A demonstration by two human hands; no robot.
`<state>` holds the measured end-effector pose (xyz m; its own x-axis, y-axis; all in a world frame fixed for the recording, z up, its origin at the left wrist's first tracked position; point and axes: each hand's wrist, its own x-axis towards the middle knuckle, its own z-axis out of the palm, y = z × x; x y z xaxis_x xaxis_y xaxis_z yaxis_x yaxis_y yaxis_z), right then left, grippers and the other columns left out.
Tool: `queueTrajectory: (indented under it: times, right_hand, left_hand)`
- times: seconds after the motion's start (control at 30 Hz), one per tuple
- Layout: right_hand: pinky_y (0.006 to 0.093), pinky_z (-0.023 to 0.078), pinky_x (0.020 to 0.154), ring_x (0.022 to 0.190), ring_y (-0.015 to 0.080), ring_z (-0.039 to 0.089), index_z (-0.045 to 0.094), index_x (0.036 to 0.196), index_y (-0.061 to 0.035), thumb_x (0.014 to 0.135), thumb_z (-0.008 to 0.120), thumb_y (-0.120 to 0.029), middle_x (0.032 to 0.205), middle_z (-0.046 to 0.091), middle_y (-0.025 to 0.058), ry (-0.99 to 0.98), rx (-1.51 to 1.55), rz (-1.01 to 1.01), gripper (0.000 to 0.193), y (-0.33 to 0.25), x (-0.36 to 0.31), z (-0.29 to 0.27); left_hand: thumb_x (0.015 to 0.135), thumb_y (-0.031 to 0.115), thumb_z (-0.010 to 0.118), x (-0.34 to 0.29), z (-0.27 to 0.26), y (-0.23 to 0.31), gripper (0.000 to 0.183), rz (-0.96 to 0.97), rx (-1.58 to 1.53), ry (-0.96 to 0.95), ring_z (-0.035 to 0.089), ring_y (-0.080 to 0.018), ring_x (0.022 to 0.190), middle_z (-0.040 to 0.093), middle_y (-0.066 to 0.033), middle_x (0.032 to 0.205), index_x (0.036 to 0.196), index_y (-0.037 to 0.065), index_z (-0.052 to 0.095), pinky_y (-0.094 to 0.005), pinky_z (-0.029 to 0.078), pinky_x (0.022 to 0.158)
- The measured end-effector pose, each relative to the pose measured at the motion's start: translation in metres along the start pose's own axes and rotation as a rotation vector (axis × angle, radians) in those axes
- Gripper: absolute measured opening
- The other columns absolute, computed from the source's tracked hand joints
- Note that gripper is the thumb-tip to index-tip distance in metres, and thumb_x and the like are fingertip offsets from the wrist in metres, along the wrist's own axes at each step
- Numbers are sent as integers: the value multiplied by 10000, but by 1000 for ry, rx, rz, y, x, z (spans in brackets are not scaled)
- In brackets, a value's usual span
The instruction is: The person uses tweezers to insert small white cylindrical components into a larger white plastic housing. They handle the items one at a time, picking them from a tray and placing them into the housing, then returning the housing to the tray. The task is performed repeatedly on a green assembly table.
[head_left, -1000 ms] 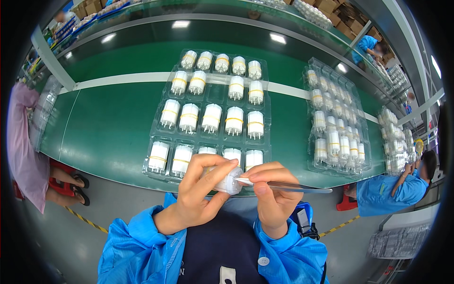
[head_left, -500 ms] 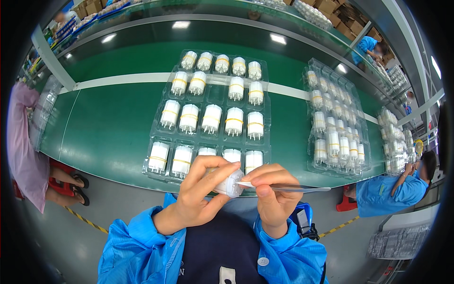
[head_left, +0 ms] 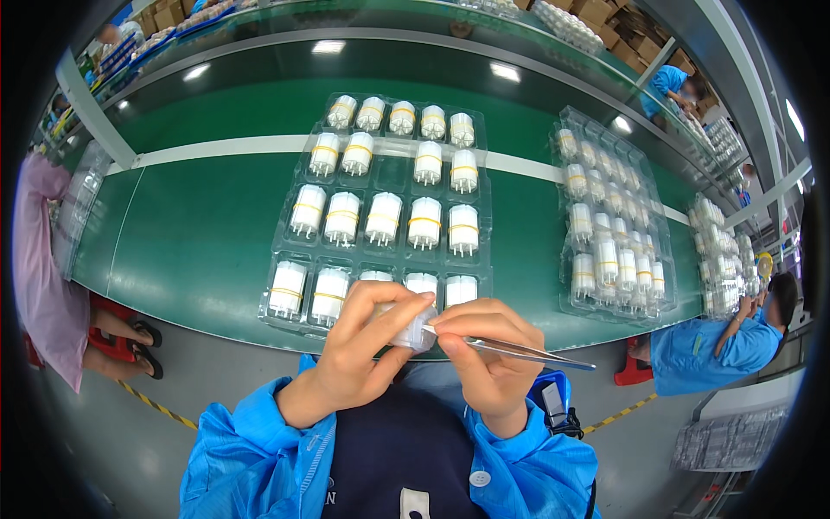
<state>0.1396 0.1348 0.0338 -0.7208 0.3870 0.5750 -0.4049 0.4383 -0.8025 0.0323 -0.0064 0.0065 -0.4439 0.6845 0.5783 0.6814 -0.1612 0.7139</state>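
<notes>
My left hand (head_left: 354, 350) is closed around a white cylindrical part (head_left: 418, 336) with a translucent end, held above the table's near edge. Its end is turned toward my right hand (head_left: 491, 356). Pinched in the right fingers is a pair of metal tweezers (head_left: 527, 349). They point at the translucent end, but fingers partly cover the tips, and I cannot tell whether they touch it. Just beyond my hands lies a clear plastic tray (head_left: 393, 176) with rows of white cylinders (head_left: 383, 218), each with a yellow band and metal pins. One pocket in its second row from the back holds no cylinder.
The green table (head_left: 199, 233) carries another stack of filled trays (head_left: 616, 216) to the right. A co-worker in blue (head_left: 718, 346) sits at far right; a person in pink (head_left: 52, 259) is at far left. A rail (head_left: 346, 43) crosses the back.
The tweezers have turned in my right hand, their back end now lower. The part in my left hand has shifted slightly left and tilted. The trays have not moved on the table.
</notes>
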Motion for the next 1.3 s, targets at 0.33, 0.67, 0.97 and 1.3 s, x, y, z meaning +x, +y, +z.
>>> queueTrajectory:
  times: [0.33,0.67,0.97,1.3]
  right_hand:
    - [299,534,718,827,229,682,706,928,27,806,717,6,914,711,170,47,151,12,125,8,-3,-6]
    - [300,537,709,813,233,689,706,930,29,790,702,33,908,713,172,31,109,15,141,3,-3,-9]
    - [296,538,703,799,236,694,703,927,26,786,699,39,897,714,169,29,126,-4,142,3,-1,-8]
    - [296,531,696,802,219,673,692,931,27,835,685,24,907,704,167,76,206,47,97,9,-6,-4]
  left_hand:
    - [692,-68,708,0,-4,-1,611,-73,-222,-81,576,-291,1026,538,-169,1158,1288,-19,585,-358,497,842]
    - [731,-23,733,-1,-6,-1,589,-94,-305,-94,576,-276,1028,541,-172,1151,1300,-26,582,-351,493,851]
    - [749,-10,740,-2,-6,-4,576,-79,-318,-125,554,-228,1046,516,-166,1173,1292,-74,557,-317,468,859]
    - [713,-42,716,-3,-2,-2,575,-83,-263,-59,581,-273,1002,548,-166,1139,1274,-28,595,-349,493,835]
